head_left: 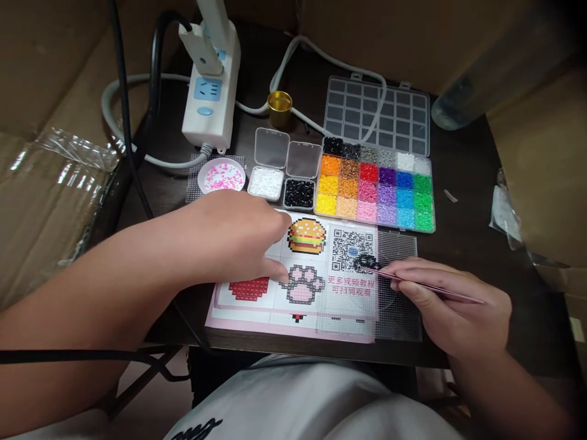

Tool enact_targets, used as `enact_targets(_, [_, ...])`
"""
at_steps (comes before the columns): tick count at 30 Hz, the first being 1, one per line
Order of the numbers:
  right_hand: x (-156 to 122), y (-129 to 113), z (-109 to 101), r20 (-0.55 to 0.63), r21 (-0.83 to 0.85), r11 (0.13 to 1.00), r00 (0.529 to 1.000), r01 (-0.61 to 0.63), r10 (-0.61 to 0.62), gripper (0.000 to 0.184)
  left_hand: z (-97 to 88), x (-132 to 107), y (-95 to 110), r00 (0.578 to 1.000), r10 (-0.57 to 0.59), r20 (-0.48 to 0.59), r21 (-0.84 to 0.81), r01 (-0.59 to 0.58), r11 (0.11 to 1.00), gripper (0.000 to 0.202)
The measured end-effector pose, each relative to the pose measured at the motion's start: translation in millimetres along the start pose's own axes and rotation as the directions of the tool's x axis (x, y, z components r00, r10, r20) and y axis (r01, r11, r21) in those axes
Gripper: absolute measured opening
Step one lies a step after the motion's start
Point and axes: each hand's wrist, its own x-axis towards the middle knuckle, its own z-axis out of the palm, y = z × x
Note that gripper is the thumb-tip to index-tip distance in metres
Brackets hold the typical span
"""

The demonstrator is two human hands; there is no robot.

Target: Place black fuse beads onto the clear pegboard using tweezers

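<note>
Pink tweezers [426, 285] at black beads [367, 263]
Right hand [463, 308] pinches the tweezers; left hand [245, 235], thumb spread, grasps nothing visible over the pattern sheet [270, 307].

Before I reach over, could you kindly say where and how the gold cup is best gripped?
Probably pinch the gold cup by its rim, from above: it stands upright, open-topped, and the white cable runs close on both sides.
</note>
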Motion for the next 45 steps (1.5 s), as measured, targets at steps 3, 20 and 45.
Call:
enact_targets(3, [4, -2, 1, 0.016, 0.002, 1.000, 1.000, 0.000, 0.000, 0.035, -2.4, -2, 2, 1.000, 0.001, 0.002, 0.013, -0.001, 1.000, 0.056])
enact_targets(20, [12, -5, 4, -0.001, 0.025, 1.000, 1.000, -0.018, 0.018, 0.026, -7.9, -4, 8, 0.999, -0.037, -0.015, 0.112, 0.038, 0.993, 0.051])
enact_targets(45, [11, -4, 2, 0.038, 0.036, 0.999, 0.999, -0.009, 0.008, 0.034, -7.2, -4, 9, 0.999, -0.022, -0.034, 0.071, 0.024, 0.997, 0.047])
